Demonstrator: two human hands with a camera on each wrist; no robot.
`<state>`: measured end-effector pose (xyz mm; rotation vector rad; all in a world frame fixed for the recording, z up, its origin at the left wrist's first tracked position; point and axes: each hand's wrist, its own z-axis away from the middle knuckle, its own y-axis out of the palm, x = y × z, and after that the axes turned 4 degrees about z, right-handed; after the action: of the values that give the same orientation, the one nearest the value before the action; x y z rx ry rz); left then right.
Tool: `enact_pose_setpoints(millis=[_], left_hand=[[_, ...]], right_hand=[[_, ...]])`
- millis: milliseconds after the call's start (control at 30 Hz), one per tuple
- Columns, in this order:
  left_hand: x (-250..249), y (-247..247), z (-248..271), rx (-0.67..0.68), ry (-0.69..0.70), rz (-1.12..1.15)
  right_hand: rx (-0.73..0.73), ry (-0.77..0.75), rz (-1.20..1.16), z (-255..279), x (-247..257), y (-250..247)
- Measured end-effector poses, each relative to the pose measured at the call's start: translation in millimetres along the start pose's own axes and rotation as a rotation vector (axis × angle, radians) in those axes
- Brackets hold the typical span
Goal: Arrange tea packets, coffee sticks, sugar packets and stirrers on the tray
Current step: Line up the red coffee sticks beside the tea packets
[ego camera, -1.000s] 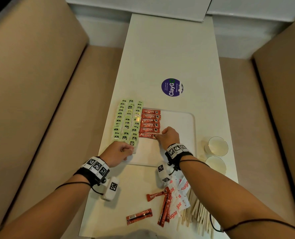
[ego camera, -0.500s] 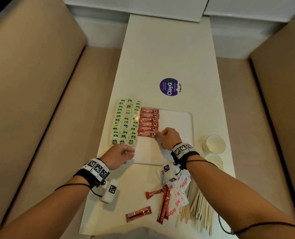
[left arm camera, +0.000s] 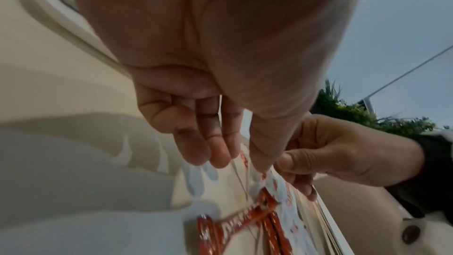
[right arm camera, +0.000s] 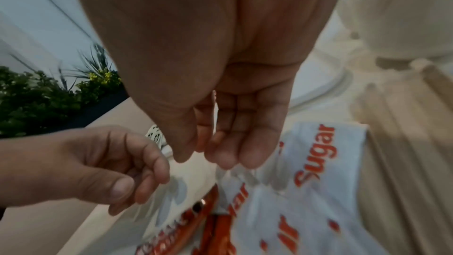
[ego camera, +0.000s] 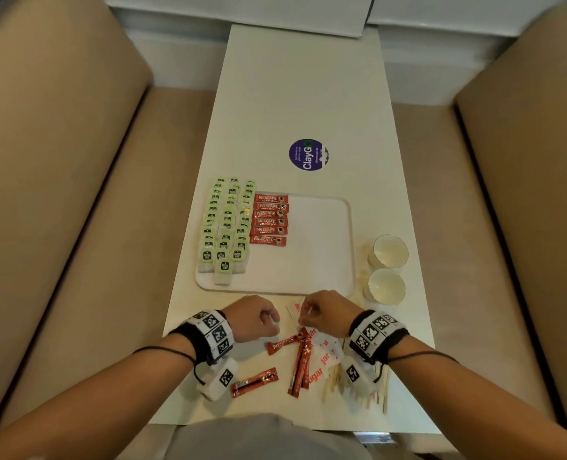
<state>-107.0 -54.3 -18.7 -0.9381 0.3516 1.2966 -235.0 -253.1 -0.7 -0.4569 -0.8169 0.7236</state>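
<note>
The white tray (ego camera: 277, 288) carries rows of green tea packets (ego camera: 227, 224) on its left part. Beside them lies a column of red coffee sticks (ego camera: 270, 220). Nearer to me, off the tray, white sugar packets (ego camera: 326, 355) (right arm camera: 318, 162) lie piled with loose coffee sticks (ego camera: 283, 343) and wooden stirrers (ego camera: 380, 398). Another coffee stick (ego camera: 254, 381) lies apart. My left hand (ego camera: 273, 322) (left arm camera: 232, 162) hovers left of the pile, its fingers loosely curled and holding nothing. My right hand (ego camera: 305, 315) (right arm camera: 203, 158) hangs just above the sugar packets with curved, empty fingers.
Two white cups (ego camera: 390, 252) (ego camera: 386, 287) stand right of the tray. A purple round sticker (ego camera: 308, 155) lies on the table beyond it. Beige benches (ego camera: 59, 194) run along both long sides of the narrow white table (ego camera: 302, 94).
Both hands have drawn back from the tray toward me. The right hand has left the coffee stick column, and both now hover over the loose pile.
</note>
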Motion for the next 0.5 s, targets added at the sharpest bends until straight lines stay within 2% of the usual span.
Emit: enact_pose_setpoints(millis=[133,233,333,500], left_hand=[[-14,20,-5,0.057,-0.013,-0.056],[-22,31,-8,0.075,-0.006,-0.191],[-23,39,-9,0.033,-0.009,-0.309],[-21,41,-6,-0.056,-0.017,-0.342]], right_hand=[[0.017,-0.012,0.118,12,-7,11],[0.027,-0.012,0.143,20,-11,16],[0.037,-0.001,0.17,24,-10,24],[0.079,0.074,0.196,31,-1,39]])
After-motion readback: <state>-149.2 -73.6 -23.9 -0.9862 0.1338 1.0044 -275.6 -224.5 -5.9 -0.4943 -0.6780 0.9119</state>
